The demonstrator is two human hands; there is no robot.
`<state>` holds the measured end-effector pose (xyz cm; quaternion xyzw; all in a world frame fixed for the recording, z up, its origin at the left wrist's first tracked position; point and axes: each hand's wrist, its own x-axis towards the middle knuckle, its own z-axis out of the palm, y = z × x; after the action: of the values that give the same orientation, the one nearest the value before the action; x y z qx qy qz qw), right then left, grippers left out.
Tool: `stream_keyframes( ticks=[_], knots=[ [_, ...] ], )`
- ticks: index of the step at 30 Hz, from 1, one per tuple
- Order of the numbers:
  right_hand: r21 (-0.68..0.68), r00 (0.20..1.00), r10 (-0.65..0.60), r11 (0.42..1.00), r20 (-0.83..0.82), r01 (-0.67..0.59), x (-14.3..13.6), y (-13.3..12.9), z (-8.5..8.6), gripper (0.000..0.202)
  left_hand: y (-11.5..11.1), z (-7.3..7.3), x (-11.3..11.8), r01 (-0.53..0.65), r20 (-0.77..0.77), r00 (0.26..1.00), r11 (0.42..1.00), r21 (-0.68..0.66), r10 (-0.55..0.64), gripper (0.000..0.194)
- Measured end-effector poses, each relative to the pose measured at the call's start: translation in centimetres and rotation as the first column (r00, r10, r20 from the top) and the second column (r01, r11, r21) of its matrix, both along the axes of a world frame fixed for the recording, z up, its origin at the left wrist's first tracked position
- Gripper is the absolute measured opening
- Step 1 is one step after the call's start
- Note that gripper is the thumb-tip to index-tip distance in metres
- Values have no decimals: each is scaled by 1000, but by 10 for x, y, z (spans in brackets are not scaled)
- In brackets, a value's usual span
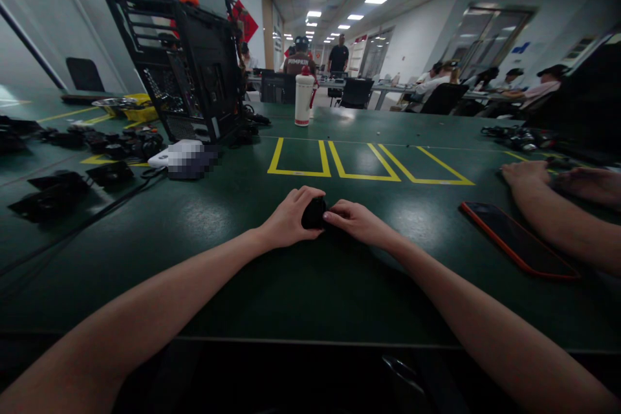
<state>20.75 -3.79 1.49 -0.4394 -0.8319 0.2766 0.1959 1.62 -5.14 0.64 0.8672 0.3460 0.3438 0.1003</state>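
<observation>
Between my hands, over the green table (272,297), is a small black object (314,213) with a rounded outline; its kind is too dark to make out. My left hand (294,217) is closed around its left side, thumb below and fingers above. From the right, my right hand (353,221) touches the object's edge with thumb and fingers pinched together. Whether the right fingertips hold a separate small part is hidden. Three yellow tape outlines (299,173) lie on the table beyond my hands.
An open black computer case (194,71) stands at the left, near a pale device (182,158) and dark parts (63,191). A white bottle (304,98) stands farther back. At right lie an orange-edged phone (519,239) and another person's hands (528,178). People sit behind.
</observation>
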Motion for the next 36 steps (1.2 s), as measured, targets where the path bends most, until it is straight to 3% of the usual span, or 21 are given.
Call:
stream_keyframes(
  ticks=[5, 11, 18, 23, 27, 31, 36],
  knots=[
    [-92, 982, -26, 996, -187, 9, 1, -4, -1, 35, 0, 0, 0, -2, -6, 1000, 1000, -6, 2, 56],
    [-119, 903, 93, 981, -420, -156, 0, -11, 5, 48, 1, 0, 0, 16, -5, 1000, 1000, 4, -16, 59],
    [-166, 953, 29, 983, -303, -83, 0, -6, 3, 29, 1, -1, 0, 4, 8, 1000, 1000, 6, -4, 56],
    [-104, 988, -22, 995, -150, 6, 0, -3, 1, 34, 0, -1, 0, 5, 11, 1000, 1000, 1, -5, 57],
    [-158, 967, -2, 987, -254, -40, 0, -6, 2, 37, 0, 0, -1, 13, 16, 1000, 1000, -13, -12, 57],
    [-148, 917, 60, 981, -394, -128, 0, -10, 3, 55, 0, 2, -1, 27, 11, 1000, 1000, -14, -27, 58],
    [-86, 921, 76, 989, -382, -117, 0, -10, 6, 41, -1, 2, -1, 13, 11, 1000, 1000, -20, -13, 55]
  ],
)
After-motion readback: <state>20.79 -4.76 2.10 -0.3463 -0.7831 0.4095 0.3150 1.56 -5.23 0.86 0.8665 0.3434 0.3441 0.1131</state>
